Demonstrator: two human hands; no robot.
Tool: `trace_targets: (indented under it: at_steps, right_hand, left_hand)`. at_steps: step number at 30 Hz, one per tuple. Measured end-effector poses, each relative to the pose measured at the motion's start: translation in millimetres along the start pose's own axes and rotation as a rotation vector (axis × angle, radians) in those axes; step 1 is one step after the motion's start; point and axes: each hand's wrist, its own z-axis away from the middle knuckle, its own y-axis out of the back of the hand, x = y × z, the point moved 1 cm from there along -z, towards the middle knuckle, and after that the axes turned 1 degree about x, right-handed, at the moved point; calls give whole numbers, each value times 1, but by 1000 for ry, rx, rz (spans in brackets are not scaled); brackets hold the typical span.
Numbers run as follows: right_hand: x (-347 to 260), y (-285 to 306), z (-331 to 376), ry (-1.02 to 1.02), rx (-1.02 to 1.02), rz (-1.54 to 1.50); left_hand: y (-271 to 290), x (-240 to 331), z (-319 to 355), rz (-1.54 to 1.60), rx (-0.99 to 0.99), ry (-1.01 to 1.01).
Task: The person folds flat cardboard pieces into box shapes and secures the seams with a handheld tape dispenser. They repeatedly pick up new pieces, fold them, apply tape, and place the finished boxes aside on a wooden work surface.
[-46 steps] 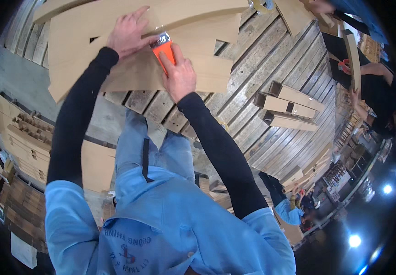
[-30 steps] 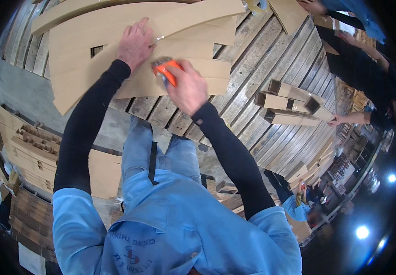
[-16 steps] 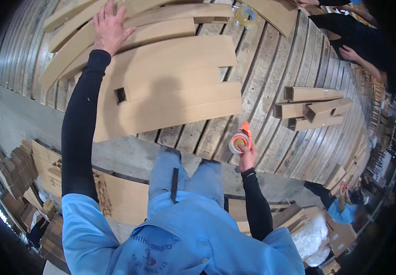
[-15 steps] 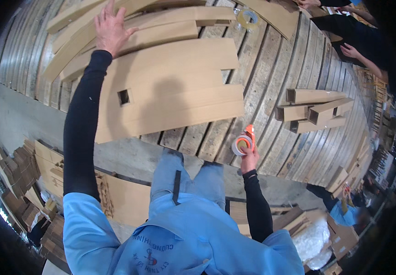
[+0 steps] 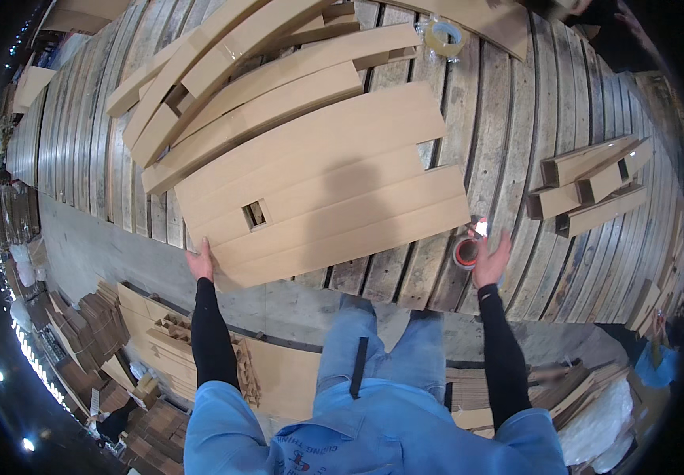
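A flat brown cardboard sheet (image 5: 334,214), with a square cut-out and a notched right end, lies on the slatted wooden table in front of me. My left hand (image 5: 201,261) is at its near left corner, thumb against the edge and fingers apart. Beyond the sheet's right end, my right hand (image 5: 492,261) has its fingers spread. Beside its thumb, at the table's near side, is a tape dispenser (image 5: 465,252) with a red-rimmed roll and a shiny top; the hand partly covers it.
Long folded cardboard pieces (image 5: 263,119) lie beyond the sheet. A clear tape roll (image 5: 443,38) rests at the far side. Several short cardboard tubes (image 5: 591,186) are stacked on the right. Cardboard bundles (image 5: 89,332) stand on the floor at left. Another person's blue sleeve (image 5: 657,364) shows at right.
My left hand has come back from the far folded pieces to the sheet's near left corner. The fingers of my right hand have spread from around the tape dispenser. The view has shifted.
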Motion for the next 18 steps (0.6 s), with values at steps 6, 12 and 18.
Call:
trace_targets:
  at_steps: [6,12,18]
  right_hand:
    - [-65,-43,-106,20,-175,-273]
    - [-87,-60,-140,-54,-391,-57]
    - [-12,-15,-142,-12,-373,-23]
  left_hand:
    - [-3,-31,-3,362,-207,74]
    - [-24,-4,98,358,-156,-2]
    - [-38,0,177,359,-72,2]
